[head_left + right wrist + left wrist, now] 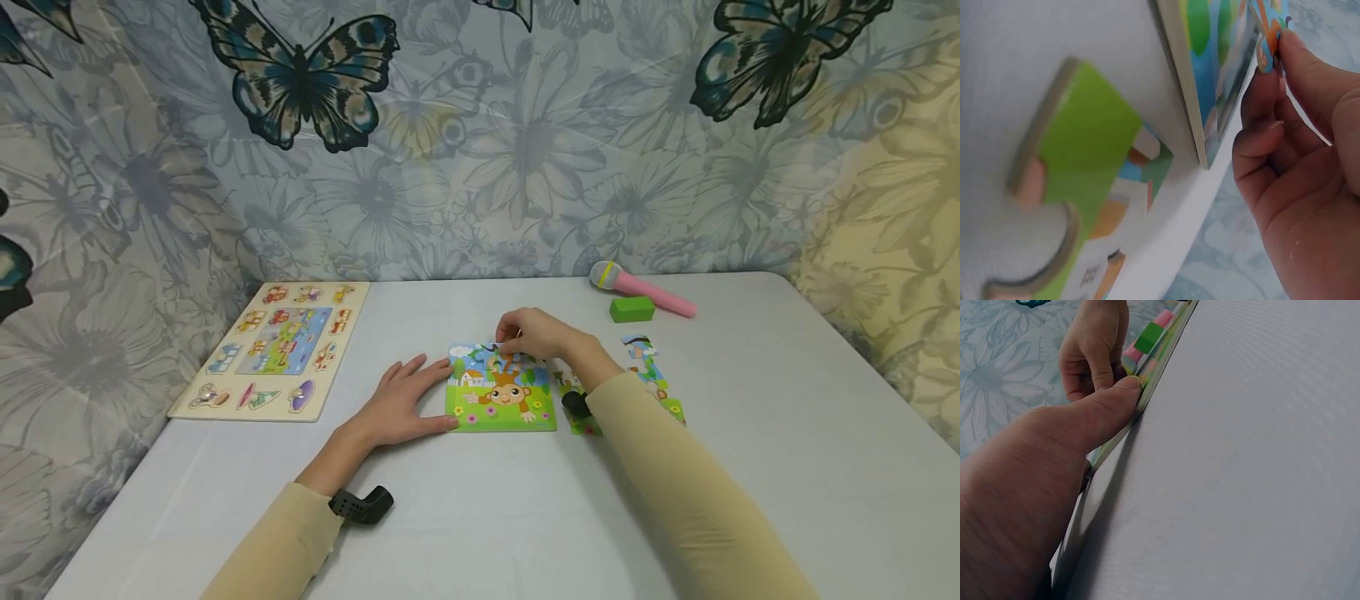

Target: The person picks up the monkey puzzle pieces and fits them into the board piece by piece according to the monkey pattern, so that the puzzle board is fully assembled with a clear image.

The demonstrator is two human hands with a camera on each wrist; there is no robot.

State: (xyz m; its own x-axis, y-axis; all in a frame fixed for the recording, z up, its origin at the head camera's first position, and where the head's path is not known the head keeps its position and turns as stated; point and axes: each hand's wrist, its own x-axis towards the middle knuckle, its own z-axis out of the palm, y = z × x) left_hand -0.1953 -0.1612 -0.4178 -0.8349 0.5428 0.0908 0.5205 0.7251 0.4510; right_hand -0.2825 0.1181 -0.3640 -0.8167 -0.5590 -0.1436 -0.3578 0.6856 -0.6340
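Note:
A jigsaw board [498, 414] with a cartoon monkey on green grass lies flat on the white table. My left hand [401, 404] rests at its left side, fingers spread, with the thumb by the near left corner. In the left wrist view that thumb [1113, 403] touches the board's edge. Over the far edge of the board, my right hand [543, 333] pinches a small jigsaw piece [1268, 28], blue and orange, between thumb and fingers. Right of the board lie loose jigsaw pieces [651, 371], partly hidden by the right forearm in the head view.
A wooden picture board [330, 392] lies at the far left of the table [465, 525]. Towards the back right are a green block [632, 309] and a pink toy microphone [652, 292]. A patterned wall covering [450, 200] stands right behind the table's far edge.

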